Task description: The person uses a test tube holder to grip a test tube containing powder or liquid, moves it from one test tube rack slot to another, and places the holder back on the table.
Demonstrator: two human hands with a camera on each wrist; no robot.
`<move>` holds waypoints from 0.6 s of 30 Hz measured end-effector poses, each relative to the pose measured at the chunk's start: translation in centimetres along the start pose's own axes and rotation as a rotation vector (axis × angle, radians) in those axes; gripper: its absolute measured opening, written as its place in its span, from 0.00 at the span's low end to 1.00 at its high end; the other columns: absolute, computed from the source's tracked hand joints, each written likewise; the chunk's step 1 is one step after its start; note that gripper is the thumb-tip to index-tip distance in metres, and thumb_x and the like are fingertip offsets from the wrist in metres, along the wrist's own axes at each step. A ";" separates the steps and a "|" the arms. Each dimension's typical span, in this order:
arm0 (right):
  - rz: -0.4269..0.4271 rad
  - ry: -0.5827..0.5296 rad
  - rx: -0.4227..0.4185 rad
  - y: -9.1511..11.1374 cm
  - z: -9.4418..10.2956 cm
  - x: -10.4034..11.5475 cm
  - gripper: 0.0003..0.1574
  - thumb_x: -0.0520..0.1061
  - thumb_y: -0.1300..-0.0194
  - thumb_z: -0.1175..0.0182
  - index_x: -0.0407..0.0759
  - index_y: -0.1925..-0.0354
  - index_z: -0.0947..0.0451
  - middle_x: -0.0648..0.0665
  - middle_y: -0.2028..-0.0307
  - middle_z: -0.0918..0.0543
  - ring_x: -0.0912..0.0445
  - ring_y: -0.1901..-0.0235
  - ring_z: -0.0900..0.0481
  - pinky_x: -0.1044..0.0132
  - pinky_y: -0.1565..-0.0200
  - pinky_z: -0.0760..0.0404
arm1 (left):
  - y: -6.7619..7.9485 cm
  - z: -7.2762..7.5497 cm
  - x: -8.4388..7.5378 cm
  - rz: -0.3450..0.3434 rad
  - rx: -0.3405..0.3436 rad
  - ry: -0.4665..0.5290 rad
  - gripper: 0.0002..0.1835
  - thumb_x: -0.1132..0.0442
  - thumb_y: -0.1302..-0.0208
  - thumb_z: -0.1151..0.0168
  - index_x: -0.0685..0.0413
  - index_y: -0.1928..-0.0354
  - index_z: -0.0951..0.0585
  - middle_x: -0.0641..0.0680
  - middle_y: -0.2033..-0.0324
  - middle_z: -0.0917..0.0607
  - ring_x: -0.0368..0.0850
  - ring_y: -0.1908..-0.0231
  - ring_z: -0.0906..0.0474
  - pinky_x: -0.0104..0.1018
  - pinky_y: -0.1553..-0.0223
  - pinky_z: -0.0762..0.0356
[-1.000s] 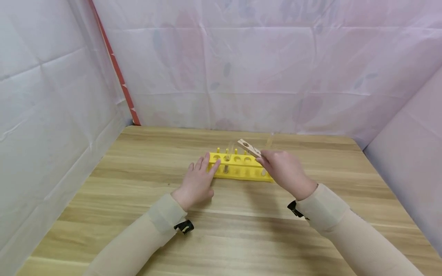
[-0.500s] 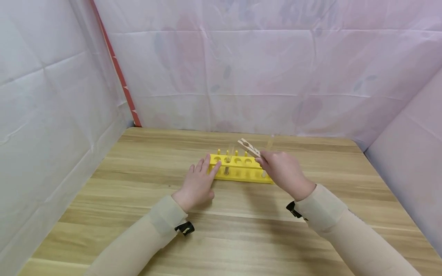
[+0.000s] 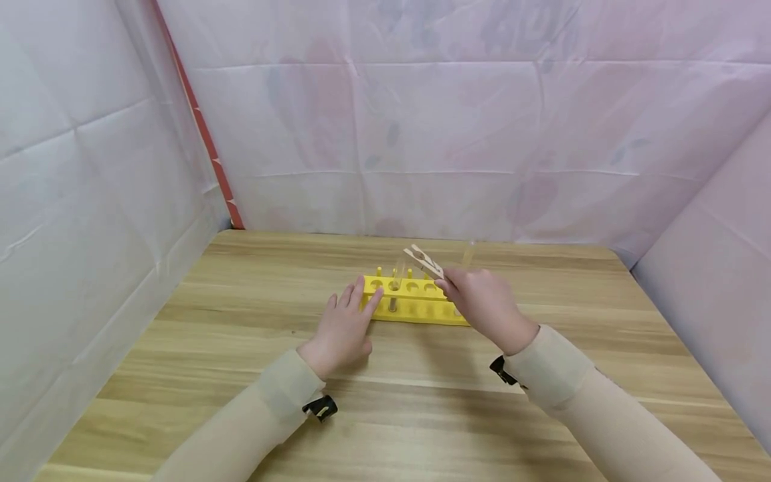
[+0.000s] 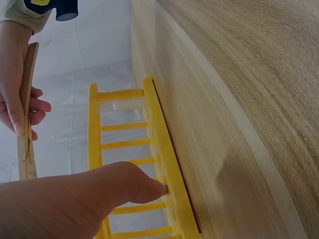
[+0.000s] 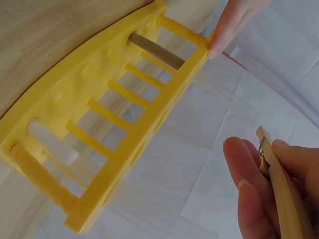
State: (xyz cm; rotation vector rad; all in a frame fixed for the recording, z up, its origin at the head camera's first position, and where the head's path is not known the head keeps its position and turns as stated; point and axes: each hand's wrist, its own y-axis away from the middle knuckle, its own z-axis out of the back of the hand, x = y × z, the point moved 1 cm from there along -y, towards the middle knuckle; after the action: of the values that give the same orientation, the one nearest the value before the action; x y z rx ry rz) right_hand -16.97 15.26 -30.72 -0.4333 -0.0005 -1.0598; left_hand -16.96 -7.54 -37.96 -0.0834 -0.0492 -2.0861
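Note:
A yellow test tube rack (image 3: 415,321) stands on the table. My left hand (image 3: 340,331) rests straight fingers on its left end, one fingertip on the top plate. A glass test tube with brownish-grey contents (image 5: 157,51) stands in the rack near that hand. Another test tube, with white contents (image 5: 52,142), is at the rack's right end, partly behind my right hand in the head view. Above the rack, my right hand (image 3: 484,304) holds a wooden test tube clamp (image 3: 423,261) between thumb and fingers. The clamp's front end points left, toward the brownish tube's upper part, apart from the rack.
The wood-grain table (image 3: 253,375) has its far edge a little behind the rack. Pale cloth sheets (image 3: 446,127) hang behind it and at both sides. A red strip (image 3: 205,130) runs down the left back corner.
My right hand, with the clamp, has shifted slightly left relative to the rack. The left hand stays on the rack. The head view has tilted up a little.

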 end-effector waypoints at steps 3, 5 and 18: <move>0.012 -0.001 0.000 -0.2 -0.1 0.1 0.15 0.43 0.36 0.41 0.44 0.77 0.33 0.52 0.86 0.35 0.60 0.88 0.42 0.68 0.84 0.41 | 0.0 0.0 0.0 0.003 0.004 0.008 0.51 0.45 0.47 0.35 0.50 0.27 0.51 0.68 0.31 0.52 0.63 0.35 0.44 0.58 0.41 0.41; 0.018 -0.009 0.000 -0.3 -0.1 0.1 0.16 0.43 0.36 0.41 0.44 0.78 0.33 0.52 0.86 0.35 0.60 0.88 0.42 0.68 0.83 0.41 | -0.1 0.0 0.0 0.002 0.001 0.008 0.51 0.45 0.47 0.35 0.50 0.27 0.51 0.68 0.31 0.52 0.63 0.35 0.44 0.58 0.41 0.41; 0.038 0.033 -0.001 -1.1 -0.2 0.7 0.18 0.44 0.36 0.41 0.45 0.80 0.35 0.52 0.88 0.41 0.61 0.88 0.46 0.69 0.82 0.44 | -0.4 0.2 -0.1 -0.007 -0.025 0.011 0.51 0.46 0.48 0.35 0.50 0.27 0.50 0.69 0.31 0.51 0.63 0.36 0.43 0.58 0.41 0.40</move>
State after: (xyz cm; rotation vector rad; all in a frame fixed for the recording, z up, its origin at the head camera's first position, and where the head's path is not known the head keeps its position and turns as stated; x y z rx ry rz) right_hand -17.58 14.12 -30.38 -0.4151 0.0378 -1.0298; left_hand -17.30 -7.23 -37.81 -0.0869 -0.0162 -2.0948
